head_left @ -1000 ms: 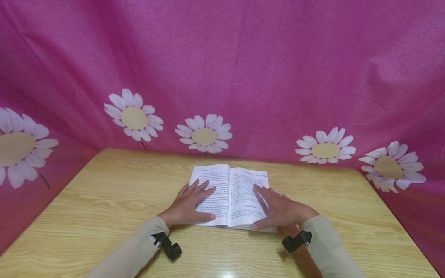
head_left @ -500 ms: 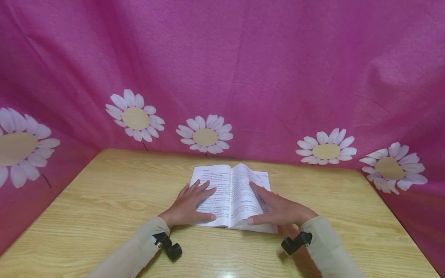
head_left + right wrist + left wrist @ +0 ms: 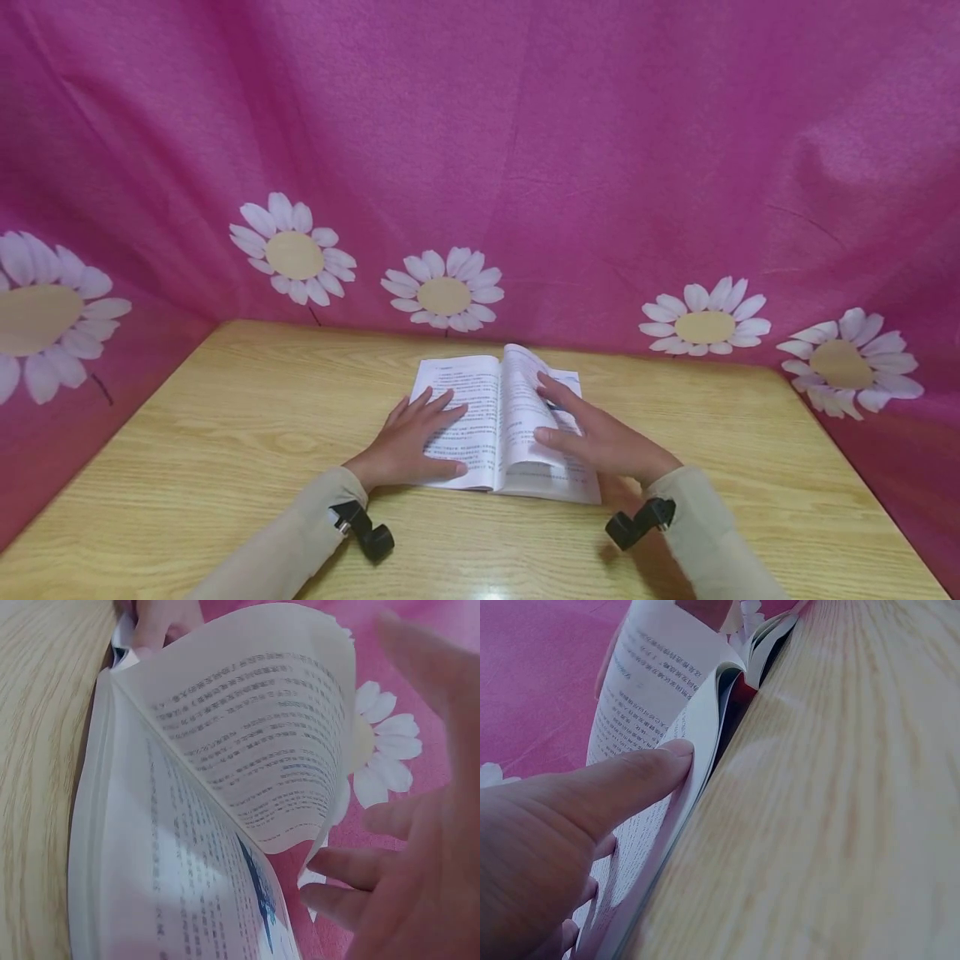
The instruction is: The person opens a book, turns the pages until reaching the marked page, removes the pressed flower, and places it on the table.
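Can see a book (image 3: 483, 429) lying opened on the worktop (image 3: 262, 417), before a pink cloth (image 3: 525, 167) with printed daisies (image 3: 444, 296). Resting on the left page (image 3: 472, 379) with the left grip (image 3: 408, 442), fingers spread and straight. Touching a raised, curved page (image 3: 521, 412) on the right side with the right grip (image 3: 600, 437), fingers extended rather than curled.

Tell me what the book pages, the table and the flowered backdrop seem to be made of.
Book pages: thin, matte paper; the raised one bends in a smooth curve.
Table: wood or wood-look laminate, slightly glossy, with grain lines and a bright glare spot.
Backdrop: probably cloth, mostly dull, judging by its soft folds; coated or plastic sheeting is possible.
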{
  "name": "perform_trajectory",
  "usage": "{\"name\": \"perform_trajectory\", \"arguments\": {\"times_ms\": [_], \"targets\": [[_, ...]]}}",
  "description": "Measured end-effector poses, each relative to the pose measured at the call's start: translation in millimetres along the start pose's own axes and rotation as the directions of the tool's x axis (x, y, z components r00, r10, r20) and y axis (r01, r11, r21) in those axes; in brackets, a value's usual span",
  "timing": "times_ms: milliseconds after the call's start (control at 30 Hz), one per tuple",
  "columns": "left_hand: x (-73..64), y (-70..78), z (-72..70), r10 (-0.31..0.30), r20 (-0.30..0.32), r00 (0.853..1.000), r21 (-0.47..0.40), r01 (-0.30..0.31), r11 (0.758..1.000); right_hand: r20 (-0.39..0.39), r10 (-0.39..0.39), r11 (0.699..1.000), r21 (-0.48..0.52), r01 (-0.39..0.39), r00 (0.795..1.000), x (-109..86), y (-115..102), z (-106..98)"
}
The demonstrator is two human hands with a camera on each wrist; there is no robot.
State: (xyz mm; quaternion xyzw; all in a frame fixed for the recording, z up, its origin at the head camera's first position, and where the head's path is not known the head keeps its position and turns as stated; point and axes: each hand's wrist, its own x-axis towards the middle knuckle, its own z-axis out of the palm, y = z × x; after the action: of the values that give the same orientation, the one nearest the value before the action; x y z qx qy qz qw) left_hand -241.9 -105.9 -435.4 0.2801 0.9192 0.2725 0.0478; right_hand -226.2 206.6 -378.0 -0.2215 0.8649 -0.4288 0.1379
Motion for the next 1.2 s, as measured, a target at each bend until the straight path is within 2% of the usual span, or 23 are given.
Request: {"name": "perform_trajectory", "arguments": {"times_ms": [233,367,467,567,667,833,900,1000,1200], "targets": [[0.4,-0.1,0.3,-0.006,-0.001,1.000,0.005,0.006,1.000,-0.113,0.044,0.993,0.112,-0.031,0.993,1.8,-4,-1],[0.9,-0.7,1.0,-0.006,0.001,1.000,0.014,0.006,1.000,-0.185,-0.062,0.995,0.071,0.076,0.981,3.3,-2,-2],[1.1,-0.7,0.7,-0.007,0.001,1.000,0.013,0.007,1.000,-0.236,-0.152,0.987,0.018,0.161,0.960,5.2,-1,-2],[1.1,-0.1,-0.3,-0.008,0.001,1.000,0.008,0.008,1.000,-0.298,-0.171,0.984,-0.008,0.176,0.939,7.3,-2,-2],[0.9,0.6,-1.0,-0.007,0.001,1.000,0.002,0.007,1.000,-0.381,-0.133,0.990,-0.006,0.142,0.915,9.6,-4,-1],[0.4,2.0,-1.3,-0.009,0.007,1.000,0.010,0.009,1.000,-0.514,-0.069,0.995,0.027,0.097,0.855,12.3,-7,3],[0.1,2.4,-1.2,-0.012,0.010,1.000,0.008,0.012,1.000,-0.536,-0.026,0.997,0.043,0.058,0.844,12.8,-10,5],[-0.2,2.3,-0.6,-0.015,0.011,1.000,0.005,0.015,1.000,-0.527,0.027,0.999,0.041,-0.007,0.849,13.4,-13,9],[-0.1,2.0,0.3,-0.030,0.008,1.000,-0.005,0.030,1.000,-0.433,0.024,1.000,-0.004,-0.028,0.901,15.5,-17,24]]}}
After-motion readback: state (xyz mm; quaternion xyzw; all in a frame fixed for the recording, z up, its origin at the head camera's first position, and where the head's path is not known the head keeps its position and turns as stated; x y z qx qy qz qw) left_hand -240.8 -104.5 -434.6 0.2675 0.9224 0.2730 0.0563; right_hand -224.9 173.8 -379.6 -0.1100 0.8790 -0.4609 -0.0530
